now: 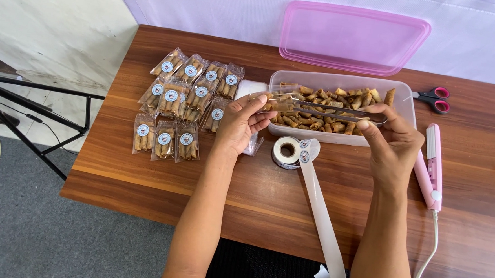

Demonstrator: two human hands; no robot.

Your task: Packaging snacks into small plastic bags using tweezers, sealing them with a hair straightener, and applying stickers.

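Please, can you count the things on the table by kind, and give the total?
Sealed snack packets: 14
Clear container of snack rolls: 1
Pink lid: 1
Scissors: 1
Pink heat sealer: 1
Sticker roll: 1
Metal tongs: 1
Total: 20

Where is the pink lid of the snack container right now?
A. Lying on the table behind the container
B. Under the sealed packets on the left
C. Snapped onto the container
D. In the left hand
A: the pink lid lies flat on the wooden table behind the open clear container, while the right hand holds metal tongs over the rolled snacks.
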